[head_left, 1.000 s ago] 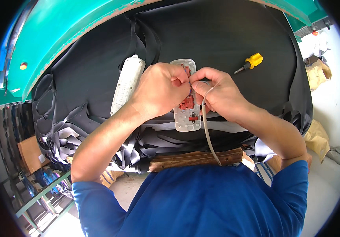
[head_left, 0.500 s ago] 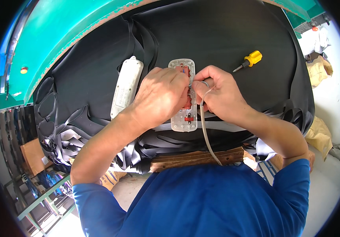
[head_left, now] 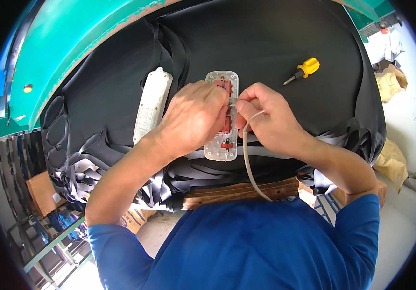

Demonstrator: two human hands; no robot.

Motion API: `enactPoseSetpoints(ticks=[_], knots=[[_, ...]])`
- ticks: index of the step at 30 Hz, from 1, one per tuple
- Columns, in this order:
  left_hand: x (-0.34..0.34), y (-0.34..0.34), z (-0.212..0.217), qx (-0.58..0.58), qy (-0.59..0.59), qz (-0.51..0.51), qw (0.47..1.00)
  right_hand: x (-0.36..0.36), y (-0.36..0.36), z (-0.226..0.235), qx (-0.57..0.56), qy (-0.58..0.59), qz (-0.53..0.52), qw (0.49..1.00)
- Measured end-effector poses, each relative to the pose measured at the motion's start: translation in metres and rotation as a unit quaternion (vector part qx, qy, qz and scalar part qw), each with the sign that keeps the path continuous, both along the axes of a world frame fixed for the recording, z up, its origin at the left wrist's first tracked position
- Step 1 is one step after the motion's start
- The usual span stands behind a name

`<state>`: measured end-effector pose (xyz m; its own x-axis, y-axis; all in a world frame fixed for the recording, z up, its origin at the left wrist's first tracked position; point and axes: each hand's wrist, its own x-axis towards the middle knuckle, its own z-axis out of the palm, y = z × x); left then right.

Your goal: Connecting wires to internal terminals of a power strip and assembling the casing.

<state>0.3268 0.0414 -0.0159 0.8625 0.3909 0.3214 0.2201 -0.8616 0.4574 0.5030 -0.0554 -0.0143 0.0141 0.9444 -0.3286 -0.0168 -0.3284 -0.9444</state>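
An opened power strip housing (head_left: 221,153), pale and translucent with red plastic parts and metal contacts inside, lies in front of me. My left hand (head_left: 193,116) is closed over its left side and middle; its fingertips are partly hidden. At the housing's right edge my right hand (head_left: 270,118) is closed in a pinch on a thin wire end. That wire belongs to a whitish cable (head_left: 248,166), which loops over the right hand and hangs down toward my shirt. Left of the housing lies its off-white cover (head_left: 153,104).
A yellow-handled screwdriver (head_left: 307,68) lies to the right on the black sheet material (head_left: 256,38). Cut black strips (head_left: 101,145) tangle at the left and near edges. A green machine frame (head_left: 72,43) curves across the far left. A wooden board (head_left: 237,194) runs along the near edge.
The housing has tilted slightly, its near end moving left. My right fingers have shifted a little on the wire, and the cable loop sits slightly lower. The left hand stays over the housing.
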Motion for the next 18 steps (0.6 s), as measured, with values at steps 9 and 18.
enactPoseSetpoints(ticks=[9, 18], knots=[[-0.001, -0.005, 0.007, -0.034, 0.026, 0.021, 0.999, 0.005, 0.000, -0.002, -0.014, 0.018, 0.023, 0.999], [0.011, -0.019, 0.016, -0.027, 0.057, 0.090, 0.994, -0.004, -0.007, -0.005, 0.052, 0.023, 0.015, 0.998]])
